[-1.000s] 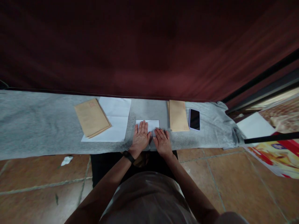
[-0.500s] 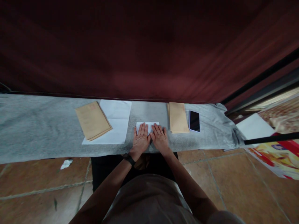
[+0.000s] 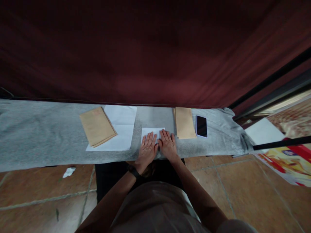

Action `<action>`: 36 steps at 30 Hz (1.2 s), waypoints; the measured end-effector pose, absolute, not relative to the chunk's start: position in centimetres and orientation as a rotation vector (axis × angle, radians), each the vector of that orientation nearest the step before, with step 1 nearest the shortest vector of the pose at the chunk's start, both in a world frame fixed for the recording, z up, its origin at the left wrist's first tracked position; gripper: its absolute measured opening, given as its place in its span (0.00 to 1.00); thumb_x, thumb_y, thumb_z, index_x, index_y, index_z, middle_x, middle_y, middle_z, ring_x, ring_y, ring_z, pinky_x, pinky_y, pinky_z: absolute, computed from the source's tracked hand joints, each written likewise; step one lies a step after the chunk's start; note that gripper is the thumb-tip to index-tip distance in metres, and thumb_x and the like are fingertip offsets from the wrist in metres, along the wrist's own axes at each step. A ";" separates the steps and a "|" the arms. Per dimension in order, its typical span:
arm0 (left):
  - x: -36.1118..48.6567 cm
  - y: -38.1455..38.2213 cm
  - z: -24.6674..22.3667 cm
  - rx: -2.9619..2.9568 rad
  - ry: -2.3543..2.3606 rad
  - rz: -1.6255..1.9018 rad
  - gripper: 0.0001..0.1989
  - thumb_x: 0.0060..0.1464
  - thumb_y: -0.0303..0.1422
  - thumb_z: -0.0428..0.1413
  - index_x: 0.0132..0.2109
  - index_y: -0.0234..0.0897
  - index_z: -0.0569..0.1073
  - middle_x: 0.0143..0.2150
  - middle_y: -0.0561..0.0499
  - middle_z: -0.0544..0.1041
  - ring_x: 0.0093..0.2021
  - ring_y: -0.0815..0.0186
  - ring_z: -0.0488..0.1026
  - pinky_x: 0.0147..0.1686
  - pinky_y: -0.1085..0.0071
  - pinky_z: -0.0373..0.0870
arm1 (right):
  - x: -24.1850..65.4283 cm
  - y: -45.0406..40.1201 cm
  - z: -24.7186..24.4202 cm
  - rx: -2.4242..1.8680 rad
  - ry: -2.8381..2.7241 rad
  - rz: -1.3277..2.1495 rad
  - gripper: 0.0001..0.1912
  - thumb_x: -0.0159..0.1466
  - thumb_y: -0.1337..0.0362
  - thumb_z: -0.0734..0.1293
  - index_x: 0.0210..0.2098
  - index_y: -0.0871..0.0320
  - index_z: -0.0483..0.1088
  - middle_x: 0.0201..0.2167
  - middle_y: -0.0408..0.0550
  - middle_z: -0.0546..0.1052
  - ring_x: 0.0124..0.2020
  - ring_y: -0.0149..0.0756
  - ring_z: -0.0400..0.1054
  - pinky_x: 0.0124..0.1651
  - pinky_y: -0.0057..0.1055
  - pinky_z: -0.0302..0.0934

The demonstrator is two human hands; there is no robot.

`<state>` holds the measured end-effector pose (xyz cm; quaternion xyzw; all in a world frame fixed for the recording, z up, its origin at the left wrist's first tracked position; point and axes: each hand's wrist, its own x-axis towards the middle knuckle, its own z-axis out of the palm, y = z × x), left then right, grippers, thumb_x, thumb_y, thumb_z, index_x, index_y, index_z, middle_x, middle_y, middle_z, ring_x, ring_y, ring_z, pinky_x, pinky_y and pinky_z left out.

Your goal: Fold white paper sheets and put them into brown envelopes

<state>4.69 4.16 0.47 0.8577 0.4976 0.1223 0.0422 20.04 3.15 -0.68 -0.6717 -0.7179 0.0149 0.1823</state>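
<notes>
Paper (image 3: 155, 130) lies partly beneath left hand (image 3: 146, 150) and right hand (image 3: 168, 147) (both flat, slightly spread), near the tabletop's (image 3: 58, 134) front edge.

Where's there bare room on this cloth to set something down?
Widest: grey cloth left of the left envelopes. Smaller: behind the small white paper, between the large sheet and right envelopes; right of the phone, though wrinkled. Crowded: around the left hand and right hand.

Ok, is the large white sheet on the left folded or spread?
Spread: the white sheet lies flat, a crease crossing it, with brown envelopes covering part of its left side.
</notes>
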 end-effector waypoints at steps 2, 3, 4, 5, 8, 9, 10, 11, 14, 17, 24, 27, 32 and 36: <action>4.5 3.9 0.4 2.617 1.518 0.384 0.28 0.69 0.36 0.40 0.71 0.28 0.58 0.74 0.38 0.56 0.75 0.55 0.48 0.73 0.50 0.46 | 20.1 3.2 -0.6 -1.901 -2.027 0.035 0.28 0.74 0.56 0.57 0.71 0.59 0.56 0.71 0.54 0.60 0.71 0.49 0.54 0.72 0.54 0.42; 4.3 3.8 0.4 2.605 1.531 0.392 0.29 0.69 0.36 0.40 0.71 0.28 0.57 0.74 0.37 0.56 0.75 0.55 0.48 0.73 0.49 0.46 | 20.1 3.2 -0.6 -1.902 -2.025 0.031 0.29 0.74 0.56 0.57 0.71 0.59 0.56 0.71 0.54 0.60 0.71 0.49 0.54 0.72 0.54 0.42; 4.0 3.7 0.3 2.591 1.549 0.403 0.29 0.69 0.37 0.40 0.72 0.27 0.57 0.73 0.37 0.56 0.75 0.54 0.48 0.72 0.48 0.46 | 20.1 3.2 -0.6 -1.901 -2.021 0.027 0.29 0.74 0.56 0.57 0.71 0.59 0.56 0.71 0.54 0.60 0.71 0.49 0.55 0.72 0.55 0.42; 3.7 3.6 0.3 2.581 1.565 0.415 0.29 0.69 0.37 0.41 0.72 0.27 0.56 0.73 0.37 0.56 0.75 0.54 0.49 0.72 0.48 0.46 | 20.1 3.1 -0.6 -1.899 -2.016 0.022 0.29 0.74 0.55 0.57 0.71 0.59 0.56 0.70 0.55 0.61 0.70 0.49 0.55 0.72 0.55 0.43; 2.6 3.5 0.1 2.570 1.601 0.446 0.30 0.69 0.38 0.41 0.72 0.26 0.54 0.73 0.36 0.56 0.75 0.54 0.50 0.72 0.47 0.46 | 20.0 3.1 -0.5 -1.894 -2.006 0.015 0.29 0.74 0.56 0.57 0.71 0.58 0.56 0.70 0.55 0.62 0.70 0.50 0.55 0.71 0.56 0.43; 2.2 3.5 0.0 2.571 1.609 0.448 0.30 0.69 0.38 0.40 0.72 0.26 0.54 0.73 0.36 0.56 0.74 0.53 0.50 0.72 0.47 0.45 | 20.0 3.1 -0.4 -1.895 -2.005 0.015 0.29 0.74 0.56 0.57 0.71 0.58 0.56 0.70 0.54 0.62 0.70 0.50 0.55 0.71 0.56 0.43; 1.9 3.5 0.0 2.574 1.617 0.448 0.30 0.70 0.38 0.40 0.72 0.25 0.55 0.73 0.36 0.56 0.74 0.53 0.50 0.72 0.47 0.45 | 20.0 3.1 -0.4 -1.899 -2.004 0.015 0.29 0.74 0.56 0.57 0.71 0.58 0.56 0.70 0.54 0.62 0.70 0.50 0.55 0.72 0.55 0.43; 1.6 3.5 0.0 2.577 1.625 0.445 0.30 0.70 0.39 0.40 0.72 0.25 0.55 0.73 0.35 0.55 0.74 0.53 0.50 0.72 0.46 0.45 | 20.0 3.1 -0.4 -1.902 -2.003 0.015 0.28 0.74 0.57 0.57 0.71 0.58 0.56 0.70 0.54 0.62 0.70 0.50 0.55 0.72 0.55 0.43; 1.6 3.3 0.2 2.577 1.647 0.440 0.31 0.70 0.39 0.40 0.72 0.24 0.55 0.73 0.34 0.56 0.75 0.52 0.49 0.72 0.45 0.45 | 19.9 3.1 -0.4 -1.902 -2.000 0.012 0.29 0.74 0.57 0.57 0.71 0.58 0.56 0.70 0.54 0.61 0.70 0.50 0.55 0.72 0.56 0.43; 2.6 2.7 0.6 2.599 1.587 0.427 0.30 0.69 0.37 0.40 0.73 0.26 0.53 0.73 0.35 0.57 0.75 0.53 0.49 0.72 0.46 0.46 | 19.9 3.1 -0.5 -1.909 -2.004 0.013 0.29 0.74 0.57 0.57 0.71 0.58 0.55 0.70 0.55 0.61 0.70 0.50 0.55 0.71 0.56 0.43; 3.3 1.6 0.1 2.621 1.522 0.407 0.32 0.69 0.38 0.41 0.74 0.27 0.50 0.74 0.36 0.54 0.75 0.55 0.48 0.72 0.50 0.49 | 20.0 3.1 -0.6 -1.896 -2.007 0.012 0.29 0.74 0.57 0.57 0.72 0.58 0.55 0.70 0.54 0.61 0.71 0.50 0.54 0.71 0.55 0.43; 2.2 1.8 -0.2 2.615 1.565 0.425 0.32 0.70 0.40 0.41 0.74 0.27 0.50 0.74 0.35 0.53 0.75 0.54 0.48 0.72 0.49 0.48 | 20.0 3.1 -0.5 -1.889 -1.992 0.005 0.28 0.74 0.57 0.57 0.72 0.57 0.55 0.70 0.54 0.62 0.70 0.50 0.56 0.71 0.55 0.43; 1.5 2.0 -0.4 2.619 1.616 0.405 0.33 0.70 0.42 0.41 0.73 0.26 0.52 0.74 0.35 0.54 0.75 0.52 0.49 0.72 0.47 0.46 | 19.8 3.0 0.0 -1.880 -1.992 0.000 0.28 0.74 0.58 0.57 0.71 0.59 0.56 0.70 0.54 0.62 0.70 0.49 0.56 0.72 0.54 0.42; 1.8 2.0 -0.4 2.615 1.626 0.391 0.32 0.70 0.42 0.42 0.73 0.27 0.53 0.74 0.34 0.53 0.75 0.51 0.48 0.72 0.45 0.46 | 19.3 1.8 0.2 -1.740 -2.147 0.044 0.26 0.75 0.59 0.56 0.70 0.57 0.57 0.71 0.51 0.61 0.71 0.44 0.55 0.74 0.51 0.41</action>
